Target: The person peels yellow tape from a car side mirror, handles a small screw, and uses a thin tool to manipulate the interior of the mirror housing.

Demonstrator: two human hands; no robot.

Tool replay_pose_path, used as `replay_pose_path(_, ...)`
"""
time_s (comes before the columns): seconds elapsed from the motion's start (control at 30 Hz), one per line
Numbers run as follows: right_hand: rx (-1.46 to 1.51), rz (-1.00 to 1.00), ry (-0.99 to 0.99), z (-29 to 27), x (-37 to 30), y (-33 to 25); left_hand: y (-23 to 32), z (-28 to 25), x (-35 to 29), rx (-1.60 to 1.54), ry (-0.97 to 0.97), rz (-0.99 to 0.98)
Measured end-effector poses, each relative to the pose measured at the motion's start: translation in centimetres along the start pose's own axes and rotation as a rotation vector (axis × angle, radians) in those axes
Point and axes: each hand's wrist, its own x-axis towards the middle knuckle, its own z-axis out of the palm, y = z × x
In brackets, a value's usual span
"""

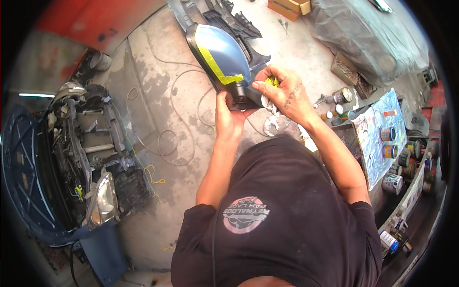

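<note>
While the thumb and fingers of the right hand [288, 93] curl closed about a wad of yellow tape [272, 81], the left hand [230, 122] grips the black foot [239, 99] of a side mirror [224, 45] from below, its thumb along the left side and its other fingers mostly hidden beneath; the mirror is at the upper centre of the frame, leaning a little to the left, its blue shell edged with a strip of yellow tape [210, 62] down the left and across the bottom; something white and crumpled [268, 104] shows just under the right hand (whether the fingers hold it too, I cannot tell); black plastic car parts [229, 19] lie behind the mirror at the top, with a cardboard box [286, 8] to their right; a car front with its parts exposed [91, 138] fills the left of the frame, a headlight [103, 201] at its lower end; a grey cover [363, 38] drapes a large shape at upper right; below it, two cans [388, 134] stand on a silvery sheet [368, 129].
</note>
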Motion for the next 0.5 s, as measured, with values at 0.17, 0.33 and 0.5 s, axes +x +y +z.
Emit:
replay_pose_path(0.17, -0.048, -0.062, 0.02, 0.7, 0.2, -0.2, 0.1, 0.6, 0.3, 0.019, 0.074, 0.098)
replay_pose_path(0.33, 0.034, 0.007, 0.102, 0.2, 0.5, -0.1, 1.1, 1.3, -0.3, -0.021, 0.018, 0.066)
replay_pose_path(0.5, 0.013, 0.121, 0.089, -3.5, 1.8, -0.7, 1.8, -1.0, -0.6, 0.035, -0.108, -0.046)
